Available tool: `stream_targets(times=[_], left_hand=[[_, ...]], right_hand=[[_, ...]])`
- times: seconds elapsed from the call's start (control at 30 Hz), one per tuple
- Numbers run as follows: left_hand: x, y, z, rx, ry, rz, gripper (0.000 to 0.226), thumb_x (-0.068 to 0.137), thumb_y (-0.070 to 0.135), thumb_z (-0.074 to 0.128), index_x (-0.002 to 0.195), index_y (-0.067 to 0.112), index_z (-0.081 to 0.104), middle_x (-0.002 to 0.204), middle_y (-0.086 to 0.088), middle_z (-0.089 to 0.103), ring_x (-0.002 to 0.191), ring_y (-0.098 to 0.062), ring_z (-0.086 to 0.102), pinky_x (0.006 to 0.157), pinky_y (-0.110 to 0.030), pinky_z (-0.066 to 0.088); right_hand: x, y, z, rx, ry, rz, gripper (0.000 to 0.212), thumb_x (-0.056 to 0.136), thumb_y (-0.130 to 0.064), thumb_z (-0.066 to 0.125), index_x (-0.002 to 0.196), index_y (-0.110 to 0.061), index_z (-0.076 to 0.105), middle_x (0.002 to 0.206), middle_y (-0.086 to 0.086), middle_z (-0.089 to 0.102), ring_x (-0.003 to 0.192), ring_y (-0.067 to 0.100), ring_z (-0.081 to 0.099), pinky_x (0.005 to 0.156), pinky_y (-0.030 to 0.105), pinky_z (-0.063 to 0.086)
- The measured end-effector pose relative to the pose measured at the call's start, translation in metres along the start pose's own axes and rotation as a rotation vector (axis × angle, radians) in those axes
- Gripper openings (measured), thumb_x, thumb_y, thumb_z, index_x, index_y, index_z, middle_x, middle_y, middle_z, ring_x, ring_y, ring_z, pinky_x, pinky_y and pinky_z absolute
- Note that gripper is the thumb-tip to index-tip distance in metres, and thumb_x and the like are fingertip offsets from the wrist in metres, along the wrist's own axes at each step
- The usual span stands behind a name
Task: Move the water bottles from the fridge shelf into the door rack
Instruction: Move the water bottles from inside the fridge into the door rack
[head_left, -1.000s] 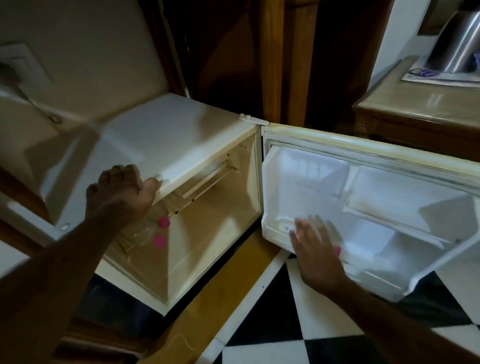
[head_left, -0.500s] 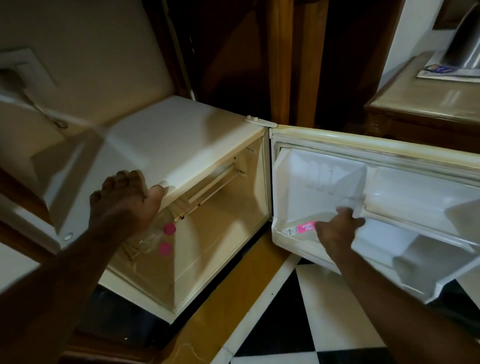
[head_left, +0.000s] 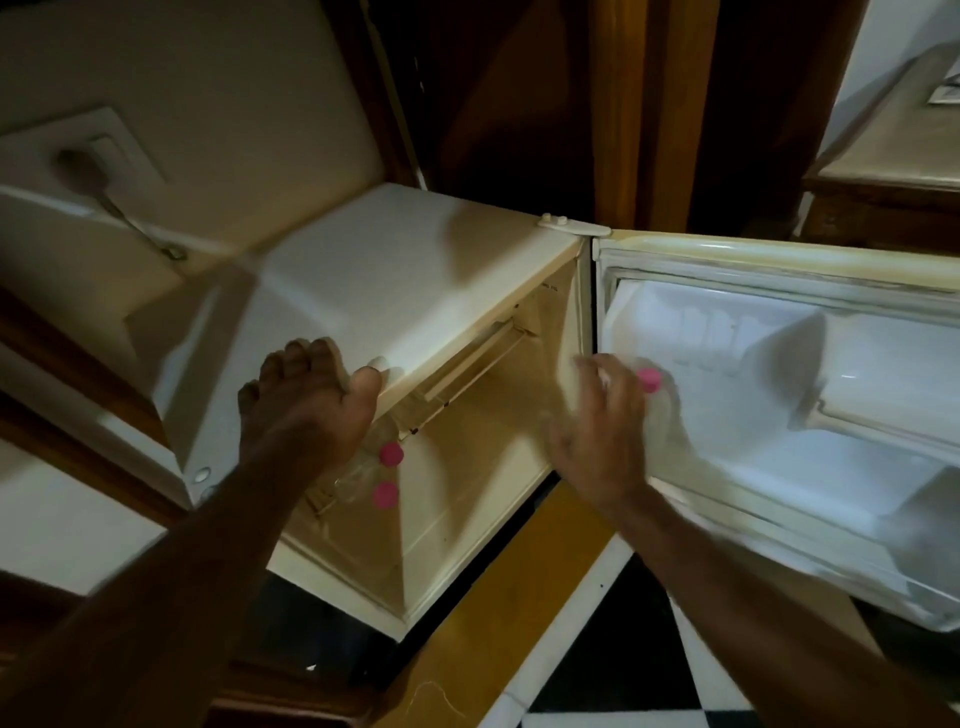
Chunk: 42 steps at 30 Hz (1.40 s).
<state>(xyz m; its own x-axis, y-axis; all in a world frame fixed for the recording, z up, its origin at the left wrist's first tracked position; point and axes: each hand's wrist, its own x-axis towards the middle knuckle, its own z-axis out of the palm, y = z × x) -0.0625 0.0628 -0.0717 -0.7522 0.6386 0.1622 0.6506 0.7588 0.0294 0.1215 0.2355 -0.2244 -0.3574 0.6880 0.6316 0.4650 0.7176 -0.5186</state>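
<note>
My left hand (head_left: 306, 400) rests on the front edge of the fridge top (head_left: 395, 291), fingers curled over the edge and thumb pressed flat against the lip, holding nothing else. My right hand (head_left: 608, 431) is raised in front of the gap between the fridge body and the open door (head_left: 779, 395); it is badly blurred, the fingers look loosely spread, and a pink cap (head_left: 649, 379) shows just past my fingertips with a faint clear bottle shape around it, so I cannot tell whether I am gripping that bottle or merely have my hand in front of it. Below my left wrist, inside the fridge, two more water bottles (head_left: 363, 473) lie on their sides on the wire shelf, their pink caps pointing out toward me, one just above the other. The rest of the fridge interior (head_left: 493, 441) looks yellowish and bare. The door swings out to my right, its white inner liner moulded into compartments, with the lower door rack (head_left: 810, 525) running along its bottom. Under the door the floor (head_left: 613, 670) is black and white checkered tile with a yellow strip beside the fridge. A wooden table (head_left: 883, 171) stands at far right.
</note>
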Motion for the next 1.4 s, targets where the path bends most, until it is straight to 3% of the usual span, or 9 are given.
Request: stream_targets(times=[0.1,0.23,0.37,0.6,0.83,0.97,1.1,1.27,1.4], left_hand=[[0.0,0.0,-0.001,0.015,-0.023,-0.007,0.096,0.077,0.069,0.007,0.148,0.011,0.032,0.153,-0.018,0.04,0.141,-0.037,0.037,0.111,-0.057,0.032],[0.001,0.0,-0.002,-0.014,-0.028,-0.008,0.092,0.076,0.068,0.009,0.142,0.01,0.036,0.142,-0.018,0.045,0.133,-0.037,0.042,0.105,-0.055,0.037],[0.002,-0.004,-0.001,0.015,-0.027,0.021,0.08,0.078,0.064,0.015,0.133,0.011,0.04,0.135,-0.018,0.046,0.128,-0.037,0.043,0.099,-0.054,0.04],[0.005,-0.006,0.0,0.004,-0.017,0.005,0.09,0.074,0.073,0.008,0.131,0.011,0.04,0.135,-0.02,0.047,0.128,-0.038,0.044,0.1,-0.055,0.038],[0.005,-0.008,0.003,-0.008,0.051,0.036,0.091,0.078,0.084,0.006,0.112,0.01,0.046,0.116,-0.021,0.052,0.116,-0.041,0.052,0.089,-0.053,0.04],[0.006,-0.013,0.005,0.001,0.06,0.065,0.083,0.087,0.08,0.014,0.109,0.009,0.049,0.111,-0.021,0.051,0.112,-0.044,0.053,0.086,-0.053,0.045],[0.007,-0.01,0.005,0.031,0.074,0.069,0.088,0.084,0.076,0.011,0.122,0.005,0.047,0.12,-0.026,0.052,0.117,-0.047,0.052,0.082,-0.052,0.04],[0.008,-0.007,0.005,0.024,0.08,0.053,0.091,0.083,0.078,0.01,0.124,0.005,0.047,0.123,-0.026,0.052,0.119,-0.046,0.052,0.087,-0.054,0.041],[0.007,-0.008,0.007,0.035,0.077,0.061,0.089,0.086,0.078,0.013,0.124,0.005,0.047,0.124,-0.026,0.053,0.12,-0.047,0.052,0.092,-0.058,0.044]], right_hand=[[0.006,-0.076,0.042,0.339,-0.401,0.16,0.051,0.09,-0.044,0.06,0.126,-0.009,0.054,0.116,0.013,0.061,0.101,0.025,0.059,0.077,0.028,0.043],[0.015,-0.152,0.096,0.816,-1.023,0.847,0.049,0.085,-0.054,0.065,0.101,-0.008,0.06,0.093,0.009,0.07,0.074,0.022,0.068,0.066,0.035,0.06],[0.013,-0.149,0.108,0.813,-0.824,0.939,0.021,0.084,-0.019,0.075,0.092,-0.004,0.063,0.086,0.01,0.07,0.071,0.024,0.07,0.072,0.038,0.063],[-0.022,-0.064,0.0,0.863,-0.378,0.999,0.018,0.072,-0.024,0.076,0.061,-0.012,0.068,0.057,0.007,0.073,0.059,0.025,0.074,0.066,0.054,0.063],[-0.066,0.0,-0.153,0.278,-0.034,0.76,0.031,0.071,-0.044,0.067,0.057,-0.016,0.065,0.048,-0.001,0.065,0.046,0.009,0.061,0.05,0.022,0.048],[-0.047,0.018,-0.175,-0.204,-0.079,0.422,0.034,0.082,-0.035,0.057,0.057,-0.016,0.046,0.055,-0.003,0.046,0.047,0.013,0.038,0.047,0.021,0.02],[-0.001,0.04,-0.134,-0.481,-0.299,0.244,0.014,0.089,-0.015,0.06,0.089,-0.003,0.066,0.09,0.017,0.064,0.08,0.035,0.062,0.063,0.032,0.042],[0.048,0.062,-0.092,-0.597,-0.659,0.215,0.03,0.085,-0.01,0.064,0.114,-0.007,0.063,0.114,0.015,0.067,0.104,0.033,0.065,0.086,0.038,0.054],[0.059,0.07,-0.092,-0.592,-0.651,0.319,0.033,0.085,-0.011,0.065,0.117,-0.005,0.058,0.116,0.016,0.066,0.106,0.034,0.063,0.088,0.04,0.053]])
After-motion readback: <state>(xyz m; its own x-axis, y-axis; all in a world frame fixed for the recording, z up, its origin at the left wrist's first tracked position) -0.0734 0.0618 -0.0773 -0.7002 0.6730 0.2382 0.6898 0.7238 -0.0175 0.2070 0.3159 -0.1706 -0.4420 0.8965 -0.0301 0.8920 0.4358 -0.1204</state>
